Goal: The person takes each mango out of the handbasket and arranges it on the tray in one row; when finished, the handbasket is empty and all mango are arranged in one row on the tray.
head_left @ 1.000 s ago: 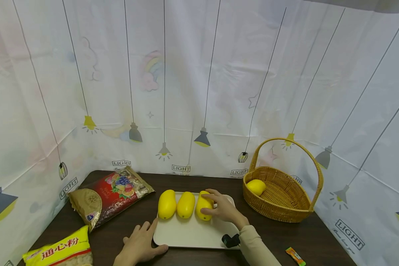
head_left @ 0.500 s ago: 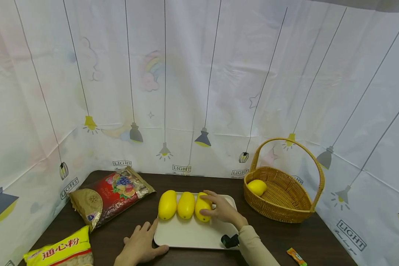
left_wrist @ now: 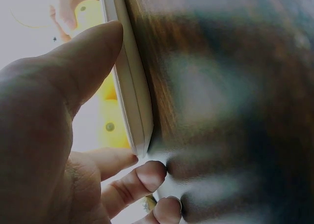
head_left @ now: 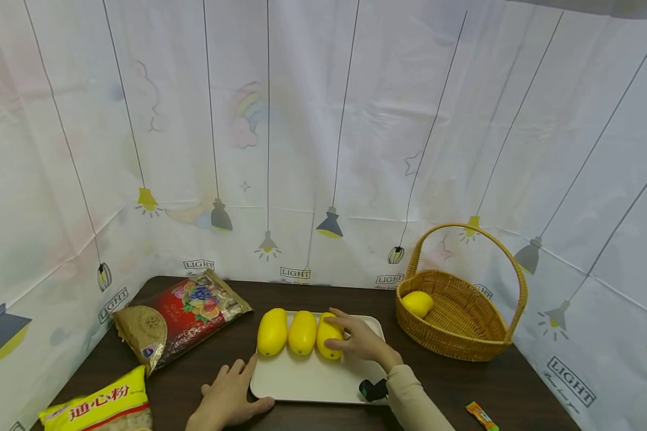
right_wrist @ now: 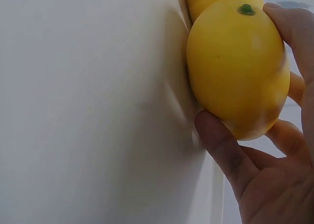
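My right hand holds the rightmost of three smooth, oblong yellow fruits, thumb on the near side and fingers over the far side. That fruit has a small green nub at its end and rests on the white tray. Close beside it lies the middle fruit, then the left fruit, all in a row along the tray's back. At the tray's front left corner, my left hand rests with fingers spread; its thumb and index finger are against the rim.
A wicker basket with a tall handle and one yellow fruit inside stands at the right. Left on the dark table lie a red and gold bag and a yellow pasta bag. A small orange packet lies front right.
My right hand has shifted the rightmost fruit slightly left, and the gap to the middle fruit has narrowed. My left hand has stayed at the tray's corner.
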Tool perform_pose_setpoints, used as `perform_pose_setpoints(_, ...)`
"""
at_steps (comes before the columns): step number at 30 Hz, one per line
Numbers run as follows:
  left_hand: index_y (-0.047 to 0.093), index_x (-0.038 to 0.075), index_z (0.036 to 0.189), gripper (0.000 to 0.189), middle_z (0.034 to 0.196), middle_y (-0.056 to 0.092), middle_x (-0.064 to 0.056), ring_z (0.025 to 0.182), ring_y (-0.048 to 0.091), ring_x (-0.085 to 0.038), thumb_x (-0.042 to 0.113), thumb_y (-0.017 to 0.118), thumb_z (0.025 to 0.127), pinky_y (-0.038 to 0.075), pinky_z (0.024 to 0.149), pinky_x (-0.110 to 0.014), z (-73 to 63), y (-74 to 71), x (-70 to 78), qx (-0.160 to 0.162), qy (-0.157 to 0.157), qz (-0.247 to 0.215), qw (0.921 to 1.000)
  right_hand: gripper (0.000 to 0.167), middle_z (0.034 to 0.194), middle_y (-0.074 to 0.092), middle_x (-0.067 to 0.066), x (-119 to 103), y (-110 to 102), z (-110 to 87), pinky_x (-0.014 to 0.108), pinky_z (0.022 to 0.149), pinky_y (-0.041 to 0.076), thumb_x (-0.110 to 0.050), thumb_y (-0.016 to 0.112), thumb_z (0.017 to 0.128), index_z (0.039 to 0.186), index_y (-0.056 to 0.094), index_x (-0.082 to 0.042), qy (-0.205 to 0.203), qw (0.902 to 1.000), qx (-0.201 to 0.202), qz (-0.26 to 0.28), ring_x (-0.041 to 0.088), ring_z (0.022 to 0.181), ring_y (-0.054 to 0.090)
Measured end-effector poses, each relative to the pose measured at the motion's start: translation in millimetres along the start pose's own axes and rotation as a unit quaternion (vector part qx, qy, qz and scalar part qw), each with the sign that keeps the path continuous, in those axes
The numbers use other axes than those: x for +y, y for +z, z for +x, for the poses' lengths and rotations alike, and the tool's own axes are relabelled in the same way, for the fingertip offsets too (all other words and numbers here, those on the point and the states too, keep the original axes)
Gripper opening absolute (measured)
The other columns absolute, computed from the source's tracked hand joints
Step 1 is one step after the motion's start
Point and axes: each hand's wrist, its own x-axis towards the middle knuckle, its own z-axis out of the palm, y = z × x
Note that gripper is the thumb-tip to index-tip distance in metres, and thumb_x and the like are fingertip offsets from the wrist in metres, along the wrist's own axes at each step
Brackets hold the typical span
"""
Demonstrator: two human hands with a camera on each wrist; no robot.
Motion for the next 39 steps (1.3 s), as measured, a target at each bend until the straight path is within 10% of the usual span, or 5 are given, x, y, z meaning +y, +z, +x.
perform_pose_setpoints(22,0.039,0.021,0.156,0.106,0.129,0.056,-0.011,0.116,0.053,-0.041,0.075,0.073,0.072,0.039,0.076,-0.081,0.3,0.6,-0.3,0.002,0.001,-0.001,1.0,0.065,0.166,0.03,0.011,-3,-12,-7.0,0.06,0.112,0.041,-0.05,0.067,0.093,0.148,0.053,-0.017,0.038,0.9991,0.017,0.006,0.04,0.149,0.036)
perform_pose_setpoints(39,0.039,0.019,0.156,0.107,0.129,0.055,-0.011,0.116,0.052,-0.041,0.075,0.073,0.072,0.039,0.077,-0.08,-0.1,-0.4,-0.7,-0.002,-0.003,-0.007,1.0,0.065,0.16,0.04,0.011,-7,-63,-25.5,0.054,0.103,0.052,-0.05,0.067,0.094,0.148,0.052,-0.018,0.046,0.993,0.098,-0.048,0.039,0.14,0.049)
